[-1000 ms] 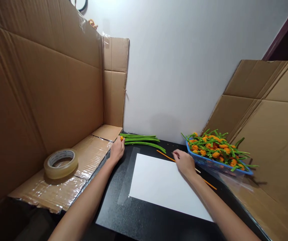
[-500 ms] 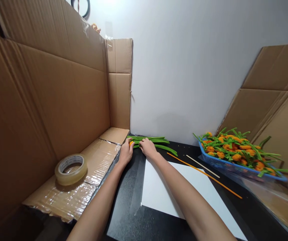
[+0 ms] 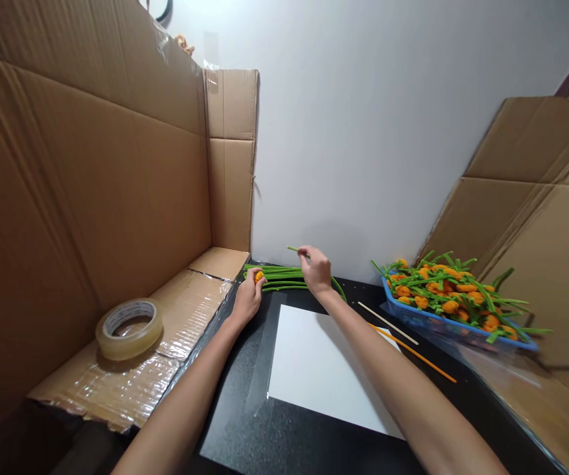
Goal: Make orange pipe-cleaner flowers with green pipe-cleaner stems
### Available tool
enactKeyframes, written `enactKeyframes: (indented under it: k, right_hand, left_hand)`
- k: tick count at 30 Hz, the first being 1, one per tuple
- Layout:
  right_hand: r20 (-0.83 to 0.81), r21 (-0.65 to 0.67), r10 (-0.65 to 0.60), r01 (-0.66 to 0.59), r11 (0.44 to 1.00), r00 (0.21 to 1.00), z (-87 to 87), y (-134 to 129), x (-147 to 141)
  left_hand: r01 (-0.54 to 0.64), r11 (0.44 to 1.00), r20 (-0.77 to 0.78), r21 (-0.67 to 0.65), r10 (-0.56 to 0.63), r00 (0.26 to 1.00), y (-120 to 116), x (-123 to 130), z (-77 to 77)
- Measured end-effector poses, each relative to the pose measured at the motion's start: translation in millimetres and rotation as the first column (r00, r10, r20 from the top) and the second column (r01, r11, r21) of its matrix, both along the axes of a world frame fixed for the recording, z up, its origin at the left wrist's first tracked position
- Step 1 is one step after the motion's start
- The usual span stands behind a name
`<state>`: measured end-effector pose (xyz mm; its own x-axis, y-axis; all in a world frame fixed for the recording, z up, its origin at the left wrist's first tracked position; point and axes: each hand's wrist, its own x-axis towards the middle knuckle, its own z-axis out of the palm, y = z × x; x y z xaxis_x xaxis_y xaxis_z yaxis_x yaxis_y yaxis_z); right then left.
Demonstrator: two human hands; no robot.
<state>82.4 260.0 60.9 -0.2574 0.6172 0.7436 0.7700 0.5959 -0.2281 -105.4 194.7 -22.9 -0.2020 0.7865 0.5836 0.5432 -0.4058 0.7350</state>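
Observation:
A small orange fuzzy piece (image 3: 259, 276) is gripped in the fingers of my left hand (image 3: 249, 295), at the left end of a bundle of green fuzzy stems (image 3: 284, 272) lying by the wall. My right hand (image 3: 317, 269) is raised over the right part of that bundle, its fingers pinching a green stem (image 3: 293, 249) whose tip points left. Below both hands lies a white sheet (image 3: 314, 363), partly covered by my right forearm. An orange stem (image 3: 428, 361) and a pale stick (image 3: 388, 323) rest to the right.
A blue basket (image 3: 413, 316) of orange and green fuzzy pieces stands at the right. A tape roll (image 3: 130, 330) sits on the cardboard at left. Cardboard panels (image 3: 232, 185) rise at both sides, with a wall behind.
My right hand has lifted off the bundle and moved right, now with a green stem in its fingers. My left hand stays near the bundle's left end. The view has shifted slightly.

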Motion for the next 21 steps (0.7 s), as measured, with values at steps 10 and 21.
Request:
enactKeyframes:
  k: [10, 21]
  right_hand:
    - [0.324, 0.315, 0.135, -0.241, 0.918, 0.936, 33.3, -113, 109]
    - [0.097, 0.077, 0.215, -0.223, 0.972, 0.972, -41.9, -129, 127]
  left_hand:
    - [0.401, 0.915, -0.085, 0.042, -0.396, 0.914, -42, 75, 22.1]
    - [0.432, 0.893, -0.246, -0.128, -0.45, 0.858, -55, 89, 11.7]
